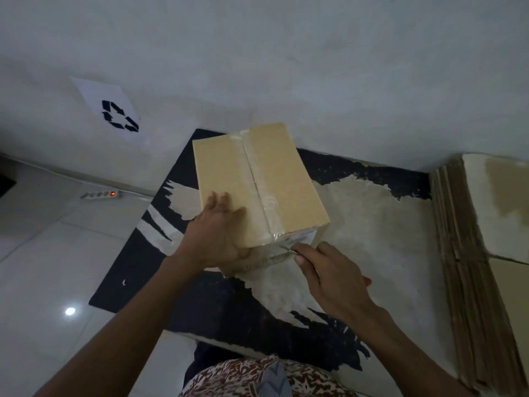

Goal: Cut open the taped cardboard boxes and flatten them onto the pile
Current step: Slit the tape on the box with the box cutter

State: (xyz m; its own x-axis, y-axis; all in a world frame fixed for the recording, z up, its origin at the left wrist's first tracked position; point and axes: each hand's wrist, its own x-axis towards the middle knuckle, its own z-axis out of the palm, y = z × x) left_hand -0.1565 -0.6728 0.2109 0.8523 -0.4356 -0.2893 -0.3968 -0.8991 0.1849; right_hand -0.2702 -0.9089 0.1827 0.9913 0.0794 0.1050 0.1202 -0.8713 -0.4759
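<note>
One taped box (259,181) under left hand (217,230), contents unseen.

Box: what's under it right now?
The box stands on a worn black mat on the floor. The left hand presses its top; the right hand holds a blade at its near side. Contents hidden.

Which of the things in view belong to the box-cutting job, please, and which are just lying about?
Job: taped box; cutter blade in right hand; left hand on box; flattened cardboard pile; worn mat.
Lying about: power strip; recycling sign.
</note>
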